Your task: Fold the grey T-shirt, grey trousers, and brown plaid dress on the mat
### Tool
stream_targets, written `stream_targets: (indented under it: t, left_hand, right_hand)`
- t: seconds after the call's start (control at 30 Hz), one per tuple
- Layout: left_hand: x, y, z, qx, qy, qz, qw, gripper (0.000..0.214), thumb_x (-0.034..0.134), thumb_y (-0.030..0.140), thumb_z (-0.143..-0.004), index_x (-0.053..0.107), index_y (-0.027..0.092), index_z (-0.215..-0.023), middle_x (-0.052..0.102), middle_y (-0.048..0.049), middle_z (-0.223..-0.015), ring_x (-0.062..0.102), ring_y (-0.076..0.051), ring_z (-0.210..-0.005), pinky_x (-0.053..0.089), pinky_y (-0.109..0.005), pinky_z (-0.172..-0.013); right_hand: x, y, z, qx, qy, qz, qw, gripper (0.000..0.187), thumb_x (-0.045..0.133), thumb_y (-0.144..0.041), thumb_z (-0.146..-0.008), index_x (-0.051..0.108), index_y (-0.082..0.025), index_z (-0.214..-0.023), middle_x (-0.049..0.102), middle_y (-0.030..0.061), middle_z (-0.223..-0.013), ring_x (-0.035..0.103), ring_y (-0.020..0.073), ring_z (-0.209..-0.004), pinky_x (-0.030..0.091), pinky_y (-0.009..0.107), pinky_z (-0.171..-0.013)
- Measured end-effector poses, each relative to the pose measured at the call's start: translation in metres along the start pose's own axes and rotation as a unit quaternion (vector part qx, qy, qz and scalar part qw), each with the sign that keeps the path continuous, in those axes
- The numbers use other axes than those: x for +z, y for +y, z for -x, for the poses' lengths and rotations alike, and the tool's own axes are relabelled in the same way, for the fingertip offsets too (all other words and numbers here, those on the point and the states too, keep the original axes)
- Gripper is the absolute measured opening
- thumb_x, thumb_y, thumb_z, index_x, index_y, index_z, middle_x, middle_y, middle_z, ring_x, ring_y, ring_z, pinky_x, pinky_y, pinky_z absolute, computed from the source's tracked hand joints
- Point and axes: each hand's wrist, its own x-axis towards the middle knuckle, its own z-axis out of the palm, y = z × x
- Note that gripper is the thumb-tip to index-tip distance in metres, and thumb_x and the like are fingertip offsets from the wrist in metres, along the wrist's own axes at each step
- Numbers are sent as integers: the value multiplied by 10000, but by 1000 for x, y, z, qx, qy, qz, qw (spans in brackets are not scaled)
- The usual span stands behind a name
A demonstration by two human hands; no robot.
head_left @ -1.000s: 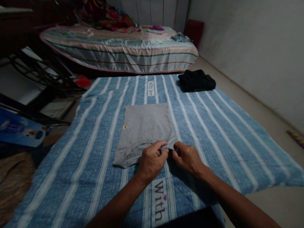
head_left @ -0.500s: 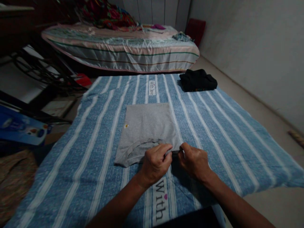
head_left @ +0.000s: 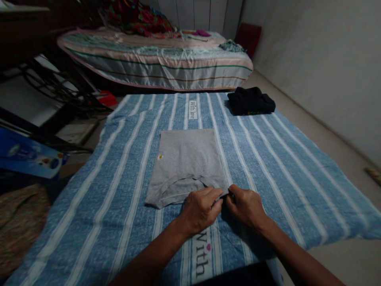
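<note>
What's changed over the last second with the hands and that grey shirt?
The left hand and right hand have drawn slightly toward the person, pulling the near right corner of the grey shirt with them, so its neckline curve shows more. Nothing was taken up or let go: both keep pinching that corner. The black folded garment and the striped sheet lie as before.

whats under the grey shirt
The shirt lies flat on the blue striped sheet, which shows all round it. Anything else beneath it is covered and cannot be seen.
</note>
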Motion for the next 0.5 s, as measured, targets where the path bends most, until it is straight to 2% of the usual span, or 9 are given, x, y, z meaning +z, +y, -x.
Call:
stream_targets:
  t: [0.07,0.13,0.2,0.3,0.37,0.5]
  left_hand:
    - [-2,1,0,-13,-18,4,1000,111,511,142,-867,622,142,-861,566,4,-644,529,-117,-577,394,-229,-553]
    - [-4,2,-1,-28,-42,4,999,123,509,159,-877,604,153,-799,551,9,-636,511,-111,-563,381,-227,-544]
    - [-4,3,-1,-36,-60,1,998,138,504,168,-883,601,157,-787,550,8,-636,509,-112,-564,379,-225,-542]
    - [-3,3,0,-37,-68,-2,997,141,492,171,-892,625,152,-851,581,-2,-661,540,-121,-587,400,-228,-559]
    - [-1,3,2,-36,-70,1,997,150,487,168,-894,636,151,-902,612,-11,-693,569,-128,-614,419,-231,-576]
    - [-1,3,2,-26,-61,7,998,147,497,153,-882,640,145,-913,640,-19,-710,601,-136,-639,441,-233,-593]
  right_hand:
    - [-5,5,-2,7,-43,-57,997,144,503,-251,-816,598,-180,-735,613,22,-595,509,127,-514,215,251,-516]
    - [-15,12,-6,6,-105,-150,983,119,531,-257,-789,593,-178,-724,580,1,-589,485,114,-524,250,234,-511]
    - [-26,20,-13,12,-172,-258,951,137,561,-301,-770,608,-172,-769,554,-15,-593,476,108,-534,293,220,-505]
    - [-38,27,-24,46,-243,-383,890,305,564,-458,-778,611,-160,-826,535,-21,-579,482,112,-503,349,221,-481]
    - [-36,26,-32,70,-234,-410,879,387,534,-544,-786,591,-161,-775,527,-18,-547,476,113,-460,352,227,-450]
    - [-17,20,-42,55,-153,-361,918,381,552,-518,-785,528,-180,-612,452,-34,-498,410,90,-455,285,215,-432]
